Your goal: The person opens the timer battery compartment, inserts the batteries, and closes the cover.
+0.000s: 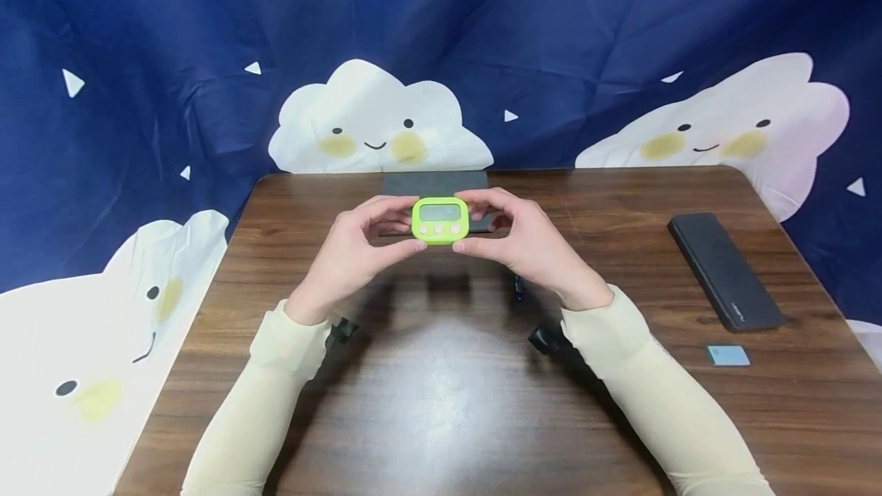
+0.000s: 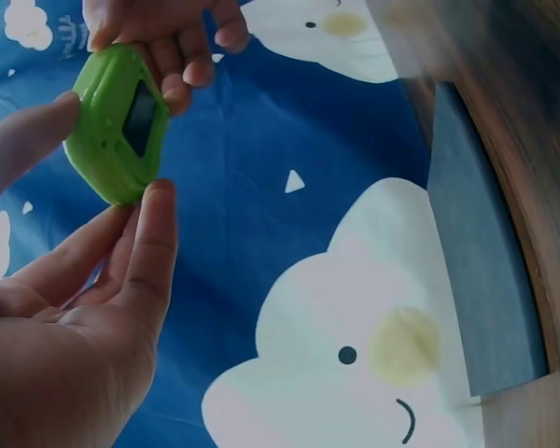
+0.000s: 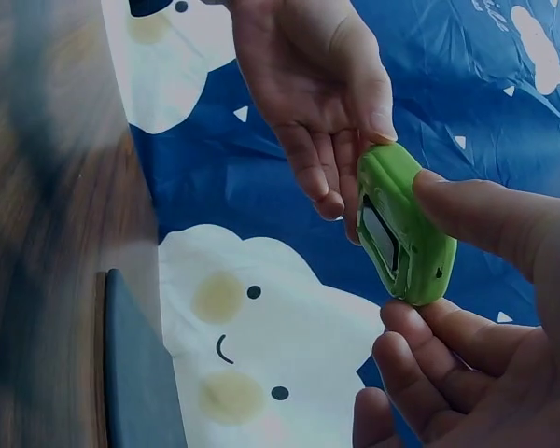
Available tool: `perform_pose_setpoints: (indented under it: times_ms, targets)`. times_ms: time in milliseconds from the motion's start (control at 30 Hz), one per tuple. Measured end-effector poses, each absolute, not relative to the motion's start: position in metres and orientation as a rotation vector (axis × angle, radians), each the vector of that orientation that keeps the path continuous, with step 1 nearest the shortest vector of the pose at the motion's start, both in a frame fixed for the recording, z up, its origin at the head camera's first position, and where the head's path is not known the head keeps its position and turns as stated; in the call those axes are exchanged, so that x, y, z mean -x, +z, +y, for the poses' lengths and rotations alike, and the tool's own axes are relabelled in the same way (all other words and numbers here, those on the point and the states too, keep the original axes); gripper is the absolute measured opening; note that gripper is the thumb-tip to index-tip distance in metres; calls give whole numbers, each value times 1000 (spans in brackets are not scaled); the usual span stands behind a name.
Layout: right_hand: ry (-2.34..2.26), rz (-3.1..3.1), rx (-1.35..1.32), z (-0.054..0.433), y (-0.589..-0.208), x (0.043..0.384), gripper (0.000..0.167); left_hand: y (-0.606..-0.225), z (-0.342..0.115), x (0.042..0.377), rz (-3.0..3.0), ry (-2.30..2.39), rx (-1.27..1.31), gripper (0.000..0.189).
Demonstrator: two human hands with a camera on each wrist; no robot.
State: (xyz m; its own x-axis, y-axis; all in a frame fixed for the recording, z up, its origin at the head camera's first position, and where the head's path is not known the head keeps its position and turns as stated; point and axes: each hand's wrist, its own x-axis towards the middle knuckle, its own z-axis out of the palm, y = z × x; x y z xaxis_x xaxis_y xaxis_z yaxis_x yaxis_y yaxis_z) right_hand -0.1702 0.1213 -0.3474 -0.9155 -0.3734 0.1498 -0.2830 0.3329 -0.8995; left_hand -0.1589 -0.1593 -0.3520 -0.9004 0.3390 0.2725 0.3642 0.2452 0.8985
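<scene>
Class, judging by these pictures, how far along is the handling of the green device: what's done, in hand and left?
Done: the green device appears lifted clear of the table.

In hand: the left hand and right hand pinch its opposite ends.

Left, probably: any button-pressing, as no finger covers the buttons, and setting it down, since both hands hold it.

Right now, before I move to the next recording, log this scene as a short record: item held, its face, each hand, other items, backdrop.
Item held: lime-green digital timer, raised above the wooden table
Face: screen above three pale buttons; readout illegible
Left hand: pinches its left end
Right hand: pinches its right end
Table, right side: black slab, light-blue block
Table, far edge: dark grey flat piece
Backdrop: blue cloth with smiling clouds
</scene>
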Motion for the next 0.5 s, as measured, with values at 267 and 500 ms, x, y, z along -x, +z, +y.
perform_pose_setpoints:
  times_ms: [267,500]
  targets:
    - [-1650,2502,643,123,-349,172,59,-356,-159,162,-2467,-1781,702,59]
    - [-1631,2508,644,123,-351,173,58,-356,-157,162,-2475,-1767,702,58]
